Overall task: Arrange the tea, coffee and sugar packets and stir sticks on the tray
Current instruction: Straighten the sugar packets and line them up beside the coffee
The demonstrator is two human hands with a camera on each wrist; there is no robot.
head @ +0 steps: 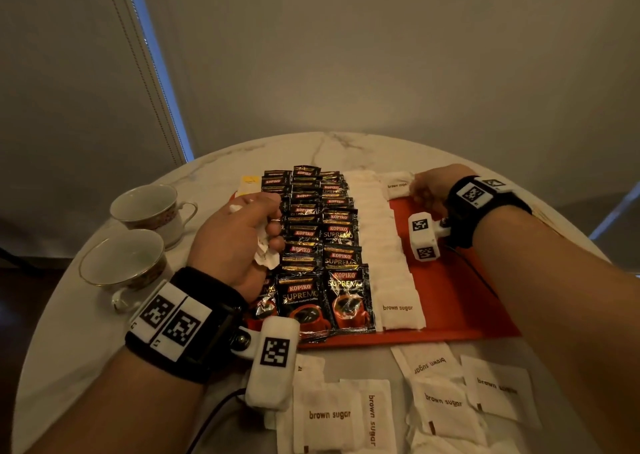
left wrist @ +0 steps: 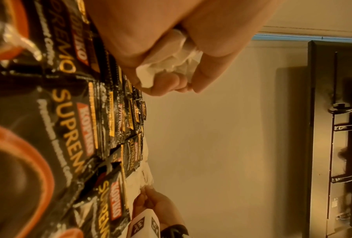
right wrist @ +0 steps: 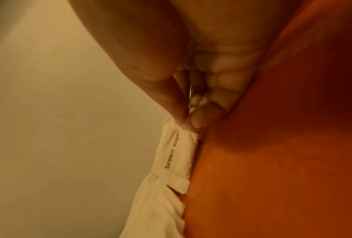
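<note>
An orange tray (head: 446,301) lies on the round marble table, carrying rows of black Kopiko coffee sachets (head: 325,242) and a column of white brown sugar packets (head: 384,245). My left hand (head: 242,235) hovers over the tray's left side, its fingers curled round a bunch of crumpled white packets (head: 265,251) (left wrist: 171,64). My right hand (head: 427,190) is at the tray's far end and pinches the edge of a brown sugar packet (head: 396,185) (right wrist: 177,153) between thumb and fingertip. A yellow-tagged packet (head: 247,185) peeks out behind my left hand.
Two empty teacups (head: 145,207) (head: 121,263) stand on the table left of the tray. Several loose brown sugar packets (head: 408,408) lie on the table in front of the tray's near edge. The tray's right part (right wrist: 282,161) is bare orange.
</note>
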